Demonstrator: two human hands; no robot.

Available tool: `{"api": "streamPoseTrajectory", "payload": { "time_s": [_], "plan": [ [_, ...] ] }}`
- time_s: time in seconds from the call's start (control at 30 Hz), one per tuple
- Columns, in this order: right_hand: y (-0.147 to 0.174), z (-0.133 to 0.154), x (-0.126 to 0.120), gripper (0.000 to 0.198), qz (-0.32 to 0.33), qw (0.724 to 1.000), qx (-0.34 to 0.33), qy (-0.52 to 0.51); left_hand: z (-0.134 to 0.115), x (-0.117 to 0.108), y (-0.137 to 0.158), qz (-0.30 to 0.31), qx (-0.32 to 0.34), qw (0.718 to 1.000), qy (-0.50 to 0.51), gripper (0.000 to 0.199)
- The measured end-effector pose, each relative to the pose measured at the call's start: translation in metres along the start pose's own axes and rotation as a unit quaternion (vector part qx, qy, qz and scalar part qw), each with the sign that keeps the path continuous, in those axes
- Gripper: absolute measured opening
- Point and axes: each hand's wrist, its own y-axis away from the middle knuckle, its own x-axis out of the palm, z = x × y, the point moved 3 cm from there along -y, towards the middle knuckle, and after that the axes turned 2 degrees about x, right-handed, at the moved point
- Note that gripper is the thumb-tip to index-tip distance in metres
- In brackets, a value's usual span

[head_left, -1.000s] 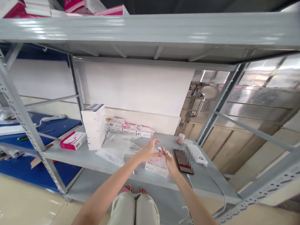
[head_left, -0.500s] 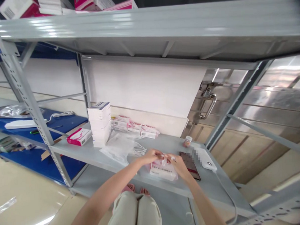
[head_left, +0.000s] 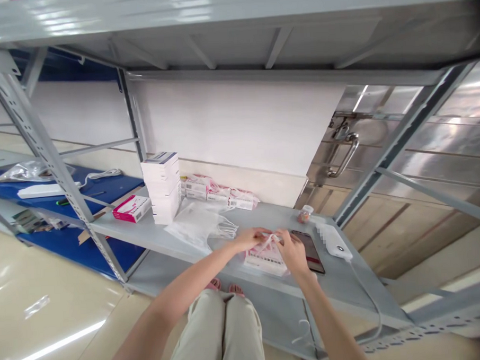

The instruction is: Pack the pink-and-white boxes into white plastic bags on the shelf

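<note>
A white and pink box point(head_left: 263, 262) sits inside a thin, see-through plastic bag point(head_left: 269, 246) near the front edge of the grey shelf point(head_left: 223, 264). My left hand point(head_left: 251, 239) pinches the bag's gathered top from the left. From the right, my right hand point(head_left: 291, 249) grips the same top, its fingers closed on the plastic. The two hands are close together above the box. Just left of them lies a pile of flat white plastic bags point(head_left: 198, 221), their handles pointing toward my left hand.
A tall stack of white boxes point(head_left: 163, 191) and a pink-sided box point(head_left: 132, 208) stand at left. Several bagged boxes point(head_left: 219, 194) line the back. A dark phone or tablet point(head_left: 310, 251), a small jar point(head_left: 305, 213) and a white corded device point(head_left: 335, 240) lie at right. Metal posts flank the shelf.
The camera view has tilted down somewhat. My hands have spread slightly apart, and the bag's top is now drawn out between them; the box stays in place.
</note>
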Motion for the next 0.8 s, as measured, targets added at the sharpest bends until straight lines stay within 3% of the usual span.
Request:
{"api": "streamPoseTrajectory", "payload": {
  "time_s": [0.13, 0.23, 0.37, 0.47, 0.57, 0.67, 0.73, 0.8],
  "plan": [
    [0.002, 0.006, 0.003, 0.032, -0.062, 0.998, -0.010, -0.010, -0.002, -0.001, -0.008, -0.014, -0.007, 0.998, -0.059, 0.027],
    [0.003, 0.009, 0.003, 0.031, -0.095, 0.995, 0.004, -0.013, -0.010, 0.000, -0.008, -0.053, 0.018, 0.984, -0.167, 0.022],
    [0.003, 0.011, -0.001, 0.031, -0.142, 0.988, 0.059, -0.024, -0.025, -0.003, 0.001, -0.101, 0.103, 0.946, -0.289, 0.018],
    [0.006, 0.010, -0.012, 0.030, -0.146, 0.987, 0.069, -0.016, -0.031, -0.014, 0.015, -0.071, 0.139, 0.901, -0.405, 0.022],
    [0.018, 0.007, -0.027, 0.030, -0.103, 0.993, 0.038, 0.034, -0.029, -0.028, 0.033, 0.012, 0.173, 0.828, -0.533, 0.024],
    [0.034, 0.003, -0.038, 0.032, -0.025, 0.995, 0.032, 0.089, -0.017, -0.039, 0.049, 0.057, 0.199, 0.764, -0.611, 0.031],
    [0.044, 0.003, -0.039, 0.031, 0.044, 0.993, 0.052, 0.100, -0.005, -0.042, 0.056, 0.075, 0.205, 0.745, -0.630, 0.035],
    [0.051, 0.003, -0.037, 0.030, 0.108, 0.986, 0.083, 0.098, 0.007, -0.042, 0.059, 0.085, 0.193, 0.747, -0.631, 0.036]
  ]
}}
